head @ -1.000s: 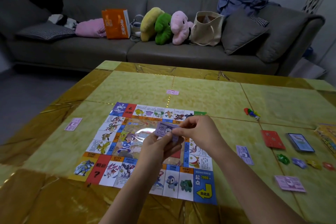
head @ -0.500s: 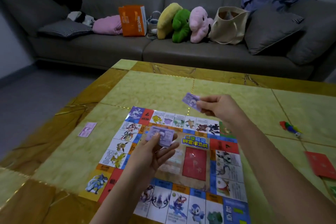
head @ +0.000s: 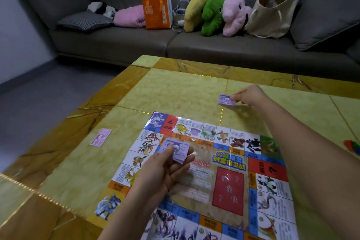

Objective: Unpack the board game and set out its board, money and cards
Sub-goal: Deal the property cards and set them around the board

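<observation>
Grey sofa cushions and a row of plush toys fill the far wall, and before them the yellow-green marbled worktop [head: 175, 91] carries the game. From where I stand the setting-out looks well under way but not finished. The colourful paper game board [head: 224, 148] already lies flat and open at the near side. The money is going out now: the left hand [head: 163, 169] hovers over the board, thumb pressing a small stack of purple paper notes [head: 176, 151] against its curled fingers. The right hand [head: 249, 96] reaches beyond the board's far edge, pinching a single purple note [head: 226, 99] low over the worktop; whether it touches yet, I cannot tell. One pink note [head: 101, 137] rests well off to the left. As for cards, the red rectangle [head: 228, 191] in the board's middle may be a pile or only print. A bright blob of coloured pieces [head: 352, 147] is cut off at the right edge, the board's near corner runs out of view, and no box shows.
</observation>
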